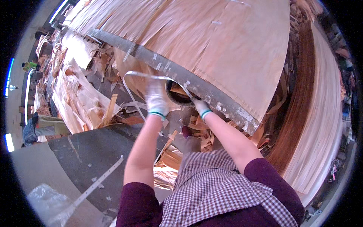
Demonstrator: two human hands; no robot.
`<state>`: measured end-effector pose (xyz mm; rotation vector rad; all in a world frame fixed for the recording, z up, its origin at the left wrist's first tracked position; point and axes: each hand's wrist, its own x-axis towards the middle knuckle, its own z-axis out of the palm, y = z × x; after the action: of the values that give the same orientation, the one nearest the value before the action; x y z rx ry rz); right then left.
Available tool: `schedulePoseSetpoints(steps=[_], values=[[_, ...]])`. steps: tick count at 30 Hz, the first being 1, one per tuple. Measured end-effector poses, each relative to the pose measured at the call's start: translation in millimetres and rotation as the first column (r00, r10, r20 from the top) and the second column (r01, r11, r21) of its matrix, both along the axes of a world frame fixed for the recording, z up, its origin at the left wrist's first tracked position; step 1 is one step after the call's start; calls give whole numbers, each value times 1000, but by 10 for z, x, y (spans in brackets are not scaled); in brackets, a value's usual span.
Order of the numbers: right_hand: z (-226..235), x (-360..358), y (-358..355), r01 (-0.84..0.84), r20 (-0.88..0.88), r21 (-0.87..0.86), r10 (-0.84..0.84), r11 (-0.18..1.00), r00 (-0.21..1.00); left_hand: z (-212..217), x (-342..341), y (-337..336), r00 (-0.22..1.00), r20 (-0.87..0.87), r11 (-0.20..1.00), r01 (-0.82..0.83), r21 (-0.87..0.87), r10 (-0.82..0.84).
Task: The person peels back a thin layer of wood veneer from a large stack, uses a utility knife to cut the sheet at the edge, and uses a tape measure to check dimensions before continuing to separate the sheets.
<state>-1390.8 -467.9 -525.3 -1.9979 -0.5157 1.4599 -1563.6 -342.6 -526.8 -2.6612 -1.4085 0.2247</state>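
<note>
My left hand point(155, 97), in a white glove with a green cuff, is smeared by motion, so its fingers cannot be made out. A thin white strip point(132, 97) loops up past it and runs across to my right hand point(202, 106). That hand, gloved with darkened fingertips, is closed on the strip's end at the edge of a grey board-like ledge point(223, 104). Between the hands is a dark round rim point(169, 90), with pale wood showing inside it. Beyond the ledge lies a wide sheet of wood veneer point(242, 53).
Crumpled veneer sheets point(75, 102) and scraps lie to the left. A dark flat surface point(98, 151) with a long pale strip point(100, 179) is at lower left. Stacked brown and pale veneer point(298, 98) rises on the right. Another person point(32, 66) in bright green is far left.
</note>
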Motion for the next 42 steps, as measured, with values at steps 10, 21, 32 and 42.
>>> schedulePoseSetpoints(steps=[10, 21, 32, 42], values=[[-279, 312, -1586, 455, -566, -43, -397, 889, 723, -582, 567, -701, 926, 282, 855, 349, -385, -251], [1444, 2831, -6687, 907, -165, 341, -966, -246, -200, -388, 674, -703, 973, 97, 865, 233, -446, -212], [989, 2014, -3498, 407, -7, -60, -408, 911, 913, 623, 612, -1629, 827, 560, 863, 247, -440, 49], [2103, 972, -1414, -52, -165, 598, 186, 800, 969, 1867, 916, -2046, 468, 867, 734, 526, -428, 170]])
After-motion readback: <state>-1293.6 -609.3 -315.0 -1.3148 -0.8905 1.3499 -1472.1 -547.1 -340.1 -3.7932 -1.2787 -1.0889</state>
